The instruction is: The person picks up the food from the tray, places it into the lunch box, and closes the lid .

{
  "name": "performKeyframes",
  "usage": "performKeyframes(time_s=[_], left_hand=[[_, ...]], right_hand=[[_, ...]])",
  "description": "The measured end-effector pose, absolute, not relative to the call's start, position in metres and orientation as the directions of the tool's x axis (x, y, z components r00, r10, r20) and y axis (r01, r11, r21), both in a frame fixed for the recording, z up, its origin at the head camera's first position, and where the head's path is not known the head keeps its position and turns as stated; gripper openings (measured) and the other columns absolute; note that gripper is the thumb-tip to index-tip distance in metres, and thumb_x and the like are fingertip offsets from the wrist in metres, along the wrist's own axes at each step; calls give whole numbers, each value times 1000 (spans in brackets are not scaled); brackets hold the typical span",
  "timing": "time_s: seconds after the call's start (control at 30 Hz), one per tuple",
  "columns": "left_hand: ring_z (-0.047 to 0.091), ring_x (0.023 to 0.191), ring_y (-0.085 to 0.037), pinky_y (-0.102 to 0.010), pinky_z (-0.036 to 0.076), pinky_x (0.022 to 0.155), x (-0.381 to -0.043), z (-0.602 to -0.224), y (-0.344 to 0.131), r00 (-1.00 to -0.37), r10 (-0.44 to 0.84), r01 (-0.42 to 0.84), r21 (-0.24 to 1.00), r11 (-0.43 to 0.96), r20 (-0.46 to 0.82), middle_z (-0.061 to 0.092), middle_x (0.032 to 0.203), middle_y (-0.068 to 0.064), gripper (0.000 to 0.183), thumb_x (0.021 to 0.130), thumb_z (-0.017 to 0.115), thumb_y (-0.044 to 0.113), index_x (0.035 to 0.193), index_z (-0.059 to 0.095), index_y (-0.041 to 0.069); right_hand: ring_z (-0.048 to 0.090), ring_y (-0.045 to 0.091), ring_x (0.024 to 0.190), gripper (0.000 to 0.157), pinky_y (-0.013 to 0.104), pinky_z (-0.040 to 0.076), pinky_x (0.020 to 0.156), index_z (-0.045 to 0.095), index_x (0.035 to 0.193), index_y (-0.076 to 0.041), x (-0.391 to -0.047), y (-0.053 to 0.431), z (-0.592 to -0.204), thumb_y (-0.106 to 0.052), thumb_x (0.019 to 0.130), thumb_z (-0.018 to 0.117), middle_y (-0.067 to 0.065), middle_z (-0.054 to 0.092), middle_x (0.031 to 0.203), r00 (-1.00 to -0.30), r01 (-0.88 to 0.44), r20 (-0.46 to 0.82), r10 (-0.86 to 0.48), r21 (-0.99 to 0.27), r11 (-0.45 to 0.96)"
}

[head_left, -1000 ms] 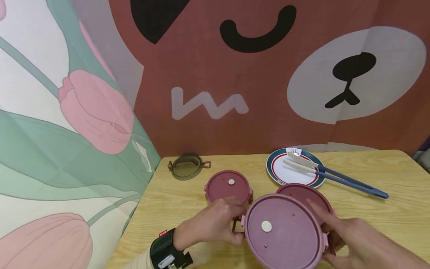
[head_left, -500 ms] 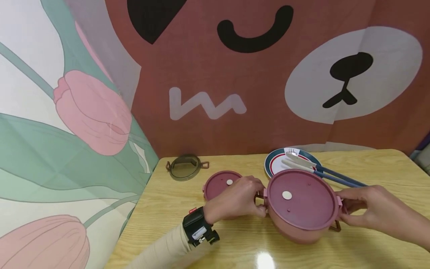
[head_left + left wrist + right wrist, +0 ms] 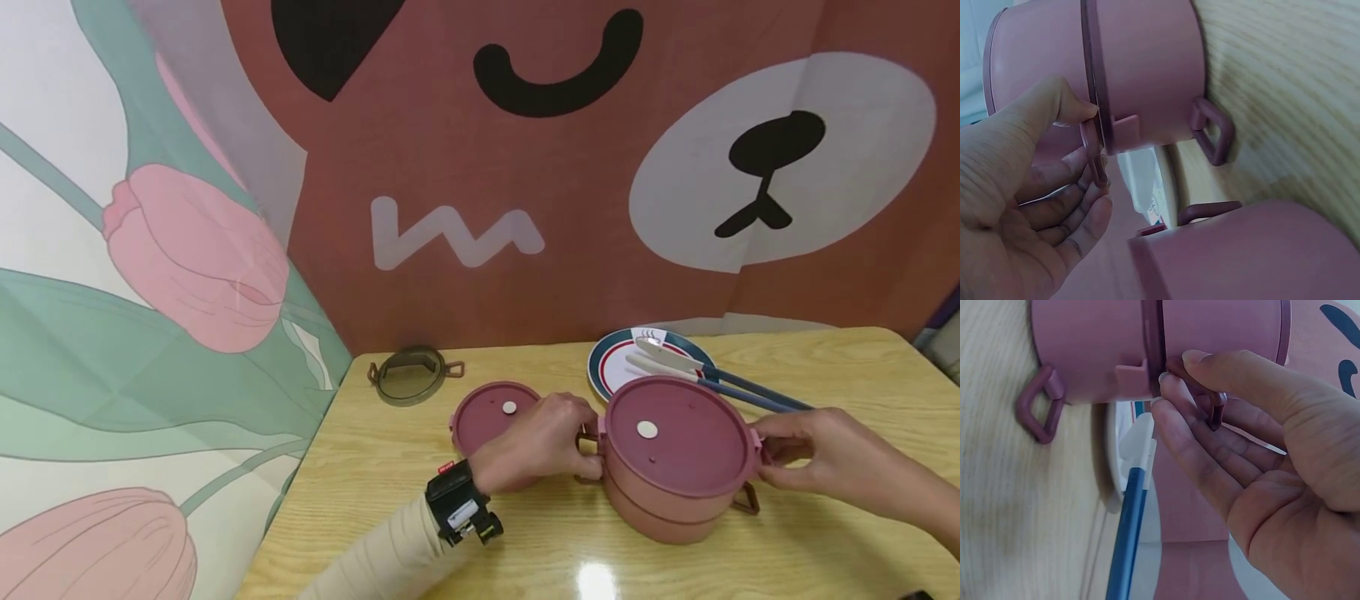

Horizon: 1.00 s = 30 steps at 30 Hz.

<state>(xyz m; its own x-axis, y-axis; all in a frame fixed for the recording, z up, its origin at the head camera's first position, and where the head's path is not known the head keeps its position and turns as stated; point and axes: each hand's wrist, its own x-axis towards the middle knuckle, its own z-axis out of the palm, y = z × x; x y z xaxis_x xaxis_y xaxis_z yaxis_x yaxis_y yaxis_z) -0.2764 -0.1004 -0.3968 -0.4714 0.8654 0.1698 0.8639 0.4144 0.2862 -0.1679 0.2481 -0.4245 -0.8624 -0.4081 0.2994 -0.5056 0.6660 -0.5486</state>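
Two round pink lidded containers stand stacked at the right of the table. The upper container [image 3: 678, 433] sits on the lower container [image 3: 667, 527], their rims meeting in the left wrist view. My left hand [image 3: 543, 437] pinches the upper container's left handle [image 3: 1091, 147] between thumb and fingers. On the other side, my right hand [image 3: 832, 454] pinches its right handle [image 3: 1213, 403]. The lower container's own handles, such as this brown-pink loop [image 3: 1041, 403], hang free near the table. A third pink lidded container [image 3: 480, 417] is partly hidden behind my left hand and forearm.
At the back left lies a dark glass lid or dish [image 3: 408, 375] with two side handles. Behind the stack, a white plate with a blue rim [image 3: 600, 367] carries blue-handled tongs [image 3: 750, 397]. A printed cloth [image 3: 450, 292] hangs along the table's back edge.
The upper container, tilted and close to the head camera a second ago, has moved away and down and levelled onto the lower one. Both hands moved with it, still holding its handles.
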Motion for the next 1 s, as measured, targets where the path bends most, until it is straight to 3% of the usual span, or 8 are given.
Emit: performKeyframes(time_s=[0.23, 0.47, 0.77, 1.0], left_hand=[[49, 76, -1, -12, 40, 64, -274, -403, -103, -491, 849, 861, 258, 438, 196, 61, 79, 8, 20, 76, 83, 30, 86, 70, 18], [52, 80, -3, -12, 42, 72, -270, -405, -105, -476, 857, 866, 277, 417, 196, 64, 85, 6, 20, 83, 81, 28, 95, 74, 13], [64, 80, -3, -7, 44, 73, -265, -408, -108, -460, 864, 865, 322, 384, 206, 72, 93, 3, 20, 89, 80, 27, 102, 76, 13], [62, 80, 0, -6, 44, 70, -265, -411, -109, -493, 843, 842, 363, 399, 215, 72, 90, 4, 16, 88, 81, 23, 99, 76, 12]], right_hand=[[69, -4, 84, 35, 17, 56, 65, 73, 104, -25, -170, 251, -428, -1, 80, 83, -17, 72, 97, -837, -547, 349, -421, -533, 646], [67, -7, 91, 38, 14, 55, 67, 76, 107, -27, -168, 257, -442, -4, 78, 86, -18, 73, 101, -804, -592, 407, -433, -479, 648], [66, -9, 94, 27, 25, 58, 65, 81, 108, -17, -169, 257, -454, -13, 81, 84, -15, 77, 101, -863, -503, 286, -417, -568, 651], [67, -7, 96, 27, 16, 55, 72, 81, 106, -24, -167, 250, -456, -14, 81, 83, -14, 79, 98, -849, -526, 314, -425, -583, 620]])
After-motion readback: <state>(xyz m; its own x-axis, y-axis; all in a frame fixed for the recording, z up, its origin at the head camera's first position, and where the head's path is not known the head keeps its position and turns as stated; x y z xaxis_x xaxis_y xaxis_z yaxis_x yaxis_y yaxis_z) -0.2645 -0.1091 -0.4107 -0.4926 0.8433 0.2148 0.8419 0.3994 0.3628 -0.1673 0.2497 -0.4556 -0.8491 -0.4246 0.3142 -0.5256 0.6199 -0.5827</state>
